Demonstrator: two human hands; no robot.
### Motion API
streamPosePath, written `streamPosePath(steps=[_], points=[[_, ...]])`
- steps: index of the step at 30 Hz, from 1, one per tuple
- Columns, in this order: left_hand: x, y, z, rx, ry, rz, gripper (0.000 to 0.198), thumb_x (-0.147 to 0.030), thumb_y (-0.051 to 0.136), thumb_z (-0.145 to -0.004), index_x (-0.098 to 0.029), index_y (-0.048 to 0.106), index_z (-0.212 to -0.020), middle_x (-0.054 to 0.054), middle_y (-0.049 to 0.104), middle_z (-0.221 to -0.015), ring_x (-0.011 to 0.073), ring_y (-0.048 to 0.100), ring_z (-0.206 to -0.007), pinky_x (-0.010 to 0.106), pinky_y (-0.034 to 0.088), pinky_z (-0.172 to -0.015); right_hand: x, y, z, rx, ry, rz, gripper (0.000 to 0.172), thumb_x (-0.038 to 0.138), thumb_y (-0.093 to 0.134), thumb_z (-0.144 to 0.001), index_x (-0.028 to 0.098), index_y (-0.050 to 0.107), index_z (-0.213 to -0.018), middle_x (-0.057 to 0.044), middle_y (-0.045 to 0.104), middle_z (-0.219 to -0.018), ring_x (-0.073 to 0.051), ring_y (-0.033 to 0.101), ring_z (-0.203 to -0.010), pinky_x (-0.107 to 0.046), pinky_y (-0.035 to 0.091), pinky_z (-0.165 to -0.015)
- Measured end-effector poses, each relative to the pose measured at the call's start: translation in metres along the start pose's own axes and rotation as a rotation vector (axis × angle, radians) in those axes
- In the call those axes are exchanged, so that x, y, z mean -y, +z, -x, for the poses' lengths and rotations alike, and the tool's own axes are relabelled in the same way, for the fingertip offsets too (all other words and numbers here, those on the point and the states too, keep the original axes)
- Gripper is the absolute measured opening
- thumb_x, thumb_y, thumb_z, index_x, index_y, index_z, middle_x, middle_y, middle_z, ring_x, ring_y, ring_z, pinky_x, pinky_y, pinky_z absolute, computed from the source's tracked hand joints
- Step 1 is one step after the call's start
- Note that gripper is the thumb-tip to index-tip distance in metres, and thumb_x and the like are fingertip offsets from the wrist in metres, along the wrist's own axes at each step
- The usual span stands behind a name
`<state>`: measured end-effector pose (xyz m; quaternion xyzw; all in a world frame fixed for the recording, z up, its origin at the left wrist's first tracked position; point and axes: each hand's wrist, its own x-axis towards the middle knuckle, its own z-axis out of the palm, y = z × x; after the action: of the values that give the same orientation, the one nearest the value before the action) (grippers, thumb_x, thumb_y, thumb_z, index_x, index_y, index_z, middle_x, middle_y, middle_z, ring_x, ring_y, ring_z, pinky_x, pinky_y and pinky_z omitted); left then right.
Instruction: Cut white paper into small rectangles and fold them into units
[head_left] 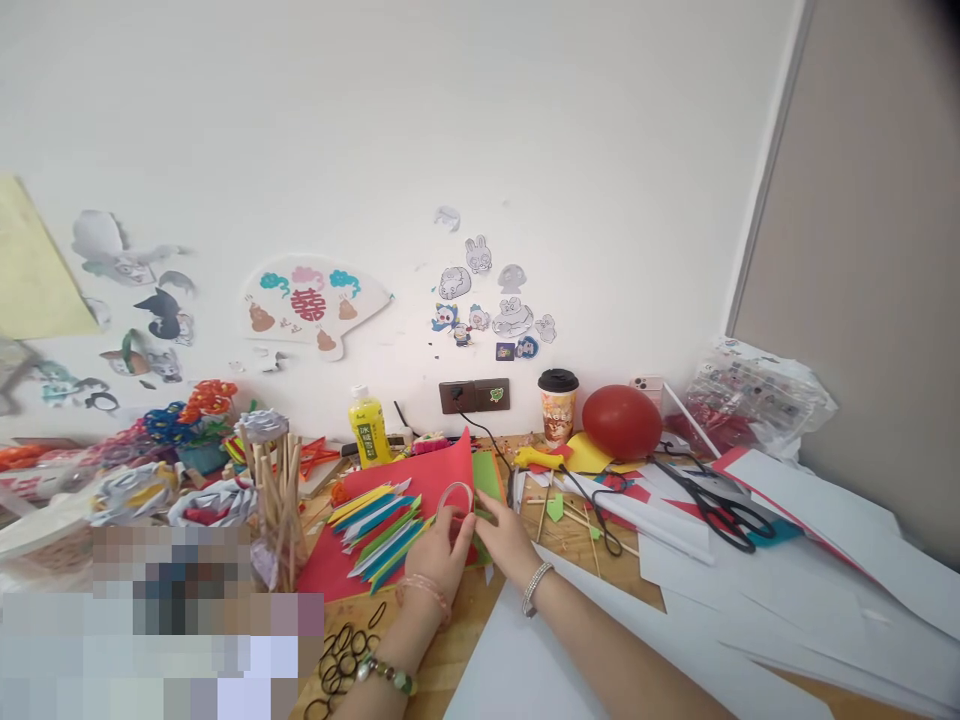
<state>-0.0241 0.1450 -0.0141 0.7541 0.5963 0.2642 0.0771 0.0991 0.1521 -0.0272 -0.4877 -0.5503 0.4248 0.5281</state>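
Observation:
My left hand (438,552) is closed on a pale ring that looks like a roll of clear tape (455,488), held upright over a red paper sheet (442,462). Close beside it, my right hand (505,538) has its fingertips drawn together at the sheet's right edge, above green paper (486,472). Whatever lies between those fingertips is too small to make out. Several folded paper strips (382,530) in yellow, blue, white and green lie on the red sheet, left of my left hand.
Black rubber bands (346,652) lie near the front edge. Wooden sticks (276,500) stand at left. Behind are a yellow drink bottle (370,430), a lidded paper cup (558,408) and a red balloon (622,421). Black scissors (712,505) and white sheets (592,640) cover the right.

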Motion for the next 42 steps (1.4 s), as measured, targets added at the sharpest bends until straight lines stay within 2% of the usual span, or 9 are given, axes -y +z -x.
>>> streamPosePath(steps=[4, 8, 10, 14, 18, 26, 32, 36, 42], points=[[0.003, 0.003, -0.002, -0.014, -0.022, 0.028, 0.027, -0.033, 0.030, -0.088, -0.020, 0.054, -0.086, 0.003, 0.066, -0.074, 0.0165, 0.062, -0.066, 0.023, 0.038, -0.054, -0.001, -0.001, 0.002, 0.038, -0.044, 0.016, 0.046, 0.022, 0.049, -0.074, 0.023, 0.052, -0.120, 0.001, 0.051, -0.126, -0.020, 0.043, -0.119, -0.035, 0.029, -0.102], [0.005, 0.006, -0.003, -0.041, -0.059, 0.037, 0.031, -0.026, 0.028, -0.088, -0.018, 0.044, -0.113, 0.004, 0.067, -0.076, 0.0168, 0.062, -0.062, 0.023, 0.038, -0.051, -0.005, -0.004, -0.001, 0.044, -0.058, -0.002, 0.047, 0.020, 0.044, -0.075, 0.019, 0.050, -0.121, -0.001, 0.049, -0.128, -0.018, 0.041, -0.121, -0.034, 0.026, -0.104], [0.005, 0.007, -0.003, -0.044, -0.041, 0.032, 0.033, -0.024, 0.028, -0.087, -0.018, 0.041, -0.117, 0.005, 0.067, -0.077, 0.0177, 0.063, -0.063, 0.024, 0.039, -0.051, -0.006, -0.005, -0.003, 0.042, -0.062, -0.026, 0.047, 0.019, 0.044, -0.075, 0.019, 0.050, -0.121, -0.001, 0.049, -0.128, -0.017, 0.041, -0.121, -0.034, 0.026, -0.105], [0.003, 0.007, -0.002, -0.042, 0.058, 0.040, 0.024, -0.021, 0.035, -0.083, -0.022, 0.054, -0.098, 0.005, 0.066, -0.090, 0.0180, 0.062, -0.078, 0.024, 0.042, -0.063, -0.006, -0.006, -0.005, 0.097, -0.069, -0.093, 0.045, 0.022, 0.048, -0.074, 0.020, 0.052, -0.120, -0.001, 0.054, -0.123, -0.019, 0.047, -0.116, -0.035, 0.036, -0.099], [0.003, 0.004, -0.001, -0.061, 0.102, 0.078, 0.025, -0.031, 0.035, -0.084, -0.021, 0.058, -0.088, 0.005, 0.065, -0.090, 0.0181, 0.061, -0.081, 0.026, 0.044, -0.069, -0.008, -0.006, -0.005, 0.131, -0.067, -0.123, 0.045, 0.031, 0.054, -0.074, 0.020, 0.053, -0.118, -0.005, 0.055, -0.122, -0.024, 0.052, -0.109, -0.040, 0.045, -0.089], [0.003, 0.001, 0.000, -0.098, 0.073, 0.128, 0.033, -0.043, 0.036, -0.082, -0.021, 0.059, -0.074, 0.002, 0.066, -0.075, 0.0175, 0.060, -0.071, 0.025, 0.043, -0.064, -0.014, -0.007, -0.006, 0.128, -0.111, -0.057, 0.038, 0.030, 0.052, -0.076, 0.017, 0.059, -0.111, -0.007, 0.058, -0.118, -0.022, 0.050, -0.112, -0.039, 0.036, -0.097], [0.010, 0.007, -0.004, -0.094, 0.059, 0.144, 0.026, -0.032, 0.035, -0.081, -0.020, 0.057, -0.075, 0.002, 0.065, -0.077, 0.0165, 0.059, -0.072, 0.024, 0.042, -0.065, -0.016, -0.006, -0.007, 0.028, -0.153, 0.053, 0.042, 0.014, 0.042, -0.076, 0.017, 0.054, -0.116, -0.007, 0.059, -0.116, -0.017, 0.051, -0.111, -0.032, 0.039, -0.095], [0.013, 0.011, -0.005, -0.114, 0.009, 0.131, 0.025, -0.036, 0.037, -0.079, -0.020, 0.051, -0.066, 0.002, 0.061, -0.070, 0.0165, 0.056, -0.063, 0.025, 0.040, -0.059, -0.012, -0.007, -0.003, -0.074, -0.197, 0.174, 0.045, 0.009, 0.040, -0.073, 0.021, 0.052, -0.115, -0.005, 0.058, -0.115, -0.019, 0.052, -0.109, -0.036, 0.041, -0.092], [0.015, 0.015, -0.008, -0.133, -0.013, 0.128, 0.033, -0.045, 0.038, -0.078, -0.021, 0.042, -0.056, -0.003, 0.048, -0.056, 0.0138, 0.047, -0.053, 0.023, 0.034, -0.052, 0.002, -0.010, 0.004, -0.160, -0.312, 0.335, 0.030, 0.011, 0.045, -0.072, 0.017, 0.062, -0.097, -0.012, 0.055, -0.113, -0.026, 0.046, -0.110, -0.044, 0.034, -0.095]])
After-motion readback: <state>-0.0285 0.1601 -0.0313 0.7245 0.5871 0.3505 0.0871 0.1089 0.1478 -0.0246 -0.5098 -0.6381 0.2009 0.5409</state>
